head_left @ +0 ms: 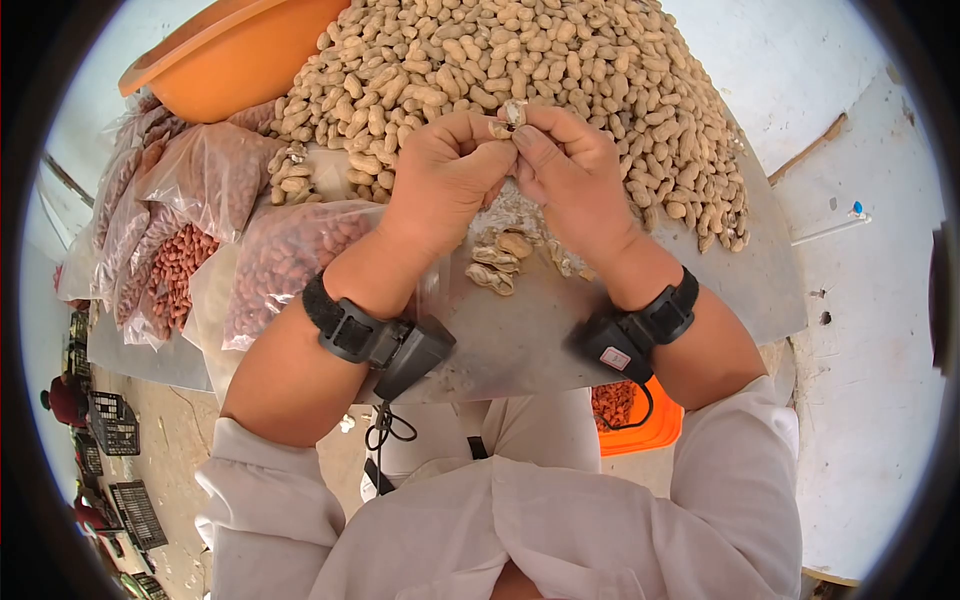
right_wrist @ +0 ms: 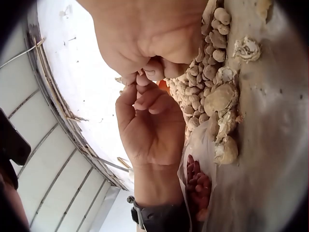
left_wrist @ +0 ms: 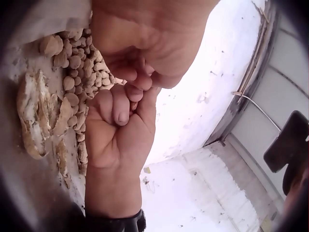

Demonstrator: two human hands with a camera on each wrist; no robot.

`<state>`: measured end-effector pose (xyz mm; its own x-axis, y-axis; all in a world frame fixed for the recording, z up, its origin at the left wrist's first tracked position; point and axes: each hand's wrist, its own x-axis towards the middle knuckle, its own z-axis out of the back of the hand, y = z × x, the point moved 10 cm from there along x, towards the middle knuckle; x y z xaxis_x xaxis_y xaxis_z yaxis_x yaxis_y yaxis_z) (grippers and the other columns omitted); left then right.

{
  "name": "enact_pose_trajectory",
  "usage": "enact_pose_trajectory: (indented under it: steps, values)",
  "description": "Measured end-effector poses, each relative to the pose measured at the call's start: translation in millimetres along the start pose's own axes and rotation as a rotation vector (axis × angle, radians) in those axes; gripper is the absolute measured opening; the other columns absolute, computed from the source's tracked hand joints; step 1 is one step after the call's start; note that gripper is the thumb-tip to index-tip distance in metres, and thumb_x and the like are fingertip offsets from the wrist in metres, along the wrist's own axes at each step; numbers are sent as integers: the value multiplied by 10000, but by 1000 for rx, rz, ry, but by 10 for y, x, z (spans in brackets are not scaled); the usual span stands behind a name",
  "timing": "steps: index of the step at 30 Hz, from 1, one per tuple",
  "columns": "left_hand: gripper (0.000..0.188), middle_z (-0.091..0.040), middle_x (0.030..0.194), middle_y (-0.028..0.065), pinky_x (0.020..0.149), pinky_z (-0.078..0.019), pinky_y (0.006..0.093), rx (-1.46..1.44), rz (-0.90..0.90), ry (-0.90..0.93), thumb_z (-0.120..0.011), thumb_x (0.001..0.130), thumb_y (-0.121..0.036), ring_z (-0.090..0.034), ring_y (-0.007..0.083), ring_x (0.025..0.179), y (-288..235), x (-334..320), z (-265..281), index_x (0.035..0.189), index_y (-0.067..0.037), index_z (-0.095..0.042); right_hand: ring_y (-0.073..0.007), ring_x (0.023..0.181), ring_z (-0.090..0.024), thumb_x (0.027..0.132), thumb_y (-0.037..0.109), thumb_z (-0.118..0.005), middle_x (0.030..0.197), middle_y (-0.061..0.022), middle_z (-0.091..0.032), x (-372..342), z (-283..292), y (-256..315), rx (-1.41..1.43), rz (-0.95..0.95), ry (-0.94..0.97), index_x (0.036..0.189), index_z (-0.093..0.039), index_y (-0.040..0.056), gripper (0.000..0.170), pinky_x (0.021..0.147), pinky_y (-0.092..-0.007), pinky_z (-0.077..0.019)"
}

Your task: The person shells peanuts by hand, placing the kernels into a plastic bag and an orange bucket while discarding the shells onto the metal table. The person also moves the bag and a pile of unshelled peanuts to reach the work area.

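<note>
In the head view both hands meet at the near edge of a big heap of unshelled peanuts (head_left: pixel 480 60). The left hand (head_left: pixel 447 180) and the right hand (head_left: pixel 575 175) pinch a peanut shell (head_left: pixel 515 112), split apart, between thumbs and index fingertips. The left wrist view has the right hand (left_wrist: pixel 120 135) below, its fingertips touching those of the left hand (left_wrist: pixel 149 38). In the right wrist view the left hand (right_wrist: pixel 154 125) reaches up to the right hand (right_wrist: pixel 145 38); a bit of shell (right_wrist: pixel 121 80) shows at the fingertips.
Empty shells (head_left: pixel 495 265) lie on the metal table (head_left: pixel 520 350) below the hands. Plastic bags of red kernels (head_left: pixel 290 260) stand at the left, with an orange basin (head_left: pixel 235 60) behind. Under the table edge is an orange container (head_left: pixel 650 425) of kernels.
</note>
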<state>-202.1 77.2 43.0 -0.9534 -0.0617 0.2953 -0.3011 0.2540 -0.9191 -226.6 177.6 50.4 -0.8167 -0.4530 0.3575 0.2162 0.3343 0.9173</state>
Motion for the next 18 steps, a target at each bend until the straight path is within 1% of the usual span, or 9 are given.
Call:
enact_pose_trajectory:
  steps: [3, 6, 9, 12, 15, 18]
  values:
    - [105, -523, 597, 11, 411, -306, 195, -131, 27, -30, -570, 792, -26, -412, 46, 462, 7, -8, -58, 695, -19, -531, -26, 554, -386, 924, 103, -496, 667, 27, -487, -20, -29, 99, -159, 121, -23, 1072, -568, -6, 197, 477, -170, -303]
    - [108, -499, 588, 17, 408, -292, 194, -233, 87, -30, -565, 783, -14, -393, 57, 452, 81, -3, -63, 685, -20, -519, -23, 545, -381, 930, 116, -491, 662, 29, -485, -23, -9, 81, -181, 135, -56, 1061, -567, -7, 195, 475, -165, -301]
    - [102, -486, 591, 19, 408, -282, 195, -281, 132, -37, -571, 777, -16, -380, 63, 452, 131, -1, -57, 687, -20, -522, -20, 546, -382, 931, 124, -491, 666, 29, -490, -30, -7, 56, -158, 96, -61, 1039, -564, -7, 185, 473, -166, -305]
    - [100, -494, 610, 23, 409, -282, 194, -306, 169, -66, -571, 772, -14, -378, 64, 457, 174, -1, -30, 686, -23, -520, -19, 550, -384, 932, 129, -492, 670, 27, -494, -36, -6, -9, -71, 32, -74, 1023, -558, -6, 176, 472, -168, -308]
    - [104, -488, 618, 18, 410, -281, 196, -332, 196, -88, -568, 762, -10, -369, 65, 460, 195, -7, -22, 677, -33, -513, -17, 552, -386, 934, 138, -488, 669, 25, -495, -33, -24, -19, -67, 49, -64, 1019, -553, -6, 179, 470, -162, -303]
    - [108, -475, 615, 12, 411, -277, 196, -358, 207, -141, -560, 754, -5, -360, 67, 461, 218, -20, 10, 670, -45, -504, -16, 550, -387, 934, 138, -487, 670, 22, -495, -19, -13, -11, -213, 130, -106, 1015, -556, -6, 179, 467, -153, -294]
